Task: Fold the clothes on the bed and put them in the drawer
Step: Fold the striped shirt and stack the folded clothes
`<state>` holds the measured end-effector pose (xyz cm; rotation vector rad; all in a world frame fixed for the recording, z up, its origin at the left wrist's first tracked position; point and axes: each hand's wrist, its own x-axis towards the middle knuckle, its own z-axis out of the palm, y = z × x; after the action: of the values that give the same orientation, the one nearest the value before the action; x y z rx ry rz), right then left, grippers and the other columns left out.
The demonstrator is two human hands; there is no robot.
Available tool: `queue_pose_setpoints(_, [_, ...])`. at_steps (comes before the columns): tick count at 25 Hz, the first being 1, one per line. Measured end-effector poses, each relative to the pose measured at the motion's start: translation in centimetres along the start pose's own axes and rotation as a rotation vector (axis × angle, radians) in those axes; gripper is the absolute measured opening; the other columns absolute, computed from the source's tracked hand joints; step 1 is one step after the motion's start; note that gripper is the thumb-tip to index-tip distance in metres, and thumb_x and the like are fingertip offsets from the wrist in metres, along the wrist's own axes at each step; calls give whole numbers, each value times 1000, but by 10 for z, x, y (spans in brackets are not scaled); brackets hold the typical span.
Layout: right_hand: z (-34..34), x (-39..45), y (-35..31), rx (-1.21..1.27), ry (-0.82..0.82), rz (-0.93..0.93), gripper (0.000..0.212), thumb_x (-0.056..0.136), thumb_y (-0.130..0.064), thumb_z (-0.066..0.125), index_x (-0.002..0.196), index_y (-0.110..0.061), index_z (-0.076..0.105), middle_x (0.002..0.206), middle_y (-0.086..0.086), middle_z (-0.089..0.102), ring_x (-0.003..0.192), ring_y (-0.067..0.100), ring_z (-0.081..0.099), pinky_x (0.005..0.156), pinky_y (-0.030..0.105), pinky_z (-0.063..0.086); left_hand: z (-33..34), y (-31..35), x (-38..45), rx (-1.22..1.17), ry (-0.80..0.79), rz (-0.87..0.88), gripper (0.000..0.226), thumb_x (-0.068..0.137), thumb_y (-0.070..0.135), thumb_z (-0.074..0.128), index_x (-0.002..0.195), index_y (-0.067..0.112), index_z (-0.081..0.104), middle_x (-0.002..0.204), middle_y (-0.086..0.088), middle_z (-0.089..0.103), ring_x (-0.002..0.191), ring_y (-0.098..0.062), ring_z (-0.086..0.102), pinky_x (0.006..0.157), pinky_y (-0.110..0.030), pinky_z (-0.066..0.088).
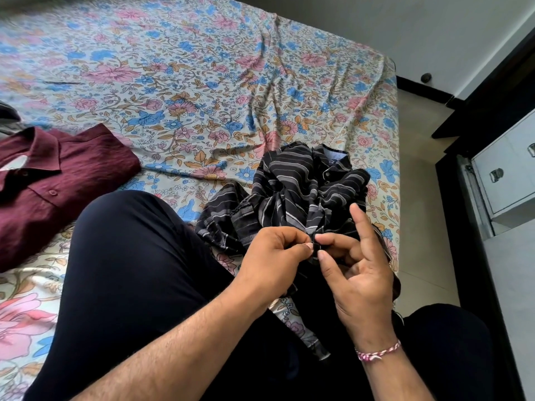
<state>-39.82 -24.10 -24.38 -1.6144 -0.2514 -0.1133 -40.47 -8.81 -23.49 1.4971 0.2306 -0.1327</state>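
Right now both hands meet low and right of centre in the frame, working one small spot of the black striped shirt (301, 192). Left hand (272, 256), coming in from the lower left, has its fingers curled, thumb and fingertip pinching a bit of the dark fabric. Right hand (356, 267), coming up from the bottom right, pinches the same spot between thumb and forefinger, its other fingers loosely spread, one pointing up. Whether it is a button or just a fold being gripped cannot be told, too small. Striped shirt lies crumpled, unfolded, on the bed (202, 82) near its right edge, collar toward the upper right of the heap, lower part trailing down toward the person's lap. Maroon shirt (58, 180) sits at the left edge of the frame, folded flat, collar up and buttoned, well apart from the striped one. Bed carries a floral sheet in blue, pink and tan, wrinkled across the middle. Person's knee (130, 256) in dark trousers fills the lower left-centre, resting on the bed between the two shirts. Braided thread bracelet (379, 353) on the right wrist. White drawer unit (503, 172) with metal handles stands at the right edge of the frame, beside the bed, across a strip of floor.
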Motion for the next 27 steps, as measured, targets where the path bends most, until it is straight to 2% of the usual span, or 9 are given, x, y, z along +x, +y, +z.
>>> queue_pose_setpoints(2, [-3,2,4,-28,-25,4,87,88,10,71,155,-35,39,106,4,75,102,22,71,94,30,57,-1,-1,1,37,-8,-11,16,97,19,69,84,16,77,85,-21,73,72,-20,62,71,-39,51])
queue_pose_setpoints(5, [-3,1,10,-168,-14,-54,85,87,7,74,153,-37,42,105,-3,74,98,18,71,91,26,56,0,-2,1,117,23,-8,17,99,19,70,83,18,78,84,-16,75,69,-14,62,69,-35,52])
queue_pose_setpoints(8, [3,-2,15,-350,12,-180,78,85,7,76,150,-26,47,105,-10,73,95,9,70,89,17,53,1,-2,2,190,32,-3,23,101,17,64,82,17,78,70,-11,72,57,-10,56,55,-28,46])
queue_pose_setpoints(11, [7,-3,20,-513,38,-328,70,86,4,78,147,-18,51,108,-13,71,95,9,69,92,19,53,4,-4,1,235,33,19,31,103,25,61,77,18,76,52,8,57,45,-5,46,47,-26,38])
queue_pose_setpoints(13, [9,-3,22,-528,58,-367,67,85,6,77,145,-13,53,108,-12,71,99,10,70,94,22,54,6,-7,0,247,59,47,27,102,33,66,81,21,78,57,7,64,49,-5,51,50,-26,42])
queue_pose_setpoints(17, [10,-4,22,-365,81,-253,65,85,9,75,143,-12,53,109,-8,73,98,8,71,91,20,55,6,-13,6,178,119,37,22,101,26,66,83,21,78,75,1,75,73,-18,70,68,-39,57])
queue_pose_setpoints(20, [8,-5,24,-310,88,-239,66,85,8,76,142,-16,53,109,-4,72,95,14,71,89,23,56,6,-12,8,364,114,117,25,101,27,64,77,24,71,61,13,64,58,-2,56,59,-26,46])
queue_pose_setpoints(23, [5,-6,25,-327,123,-252,62,85,3,78,140,-15,55,104,-5,69,93,15,70,88,27,57,7,-11,8,425,103,166,26,100,27,64,74,26,68,60,13,62,58,-3,56,58,-24,44])
queue_pose_setpoints(27, [2,-7,22,-511,110,-339,51,82,1,82,130,-8,65,101,-7,70,92,4,70,86,19,57,6,-12,7,521,106,228,21,99,29,65,80,24,72,65,11,66,60,-4,58,59,-24,47])
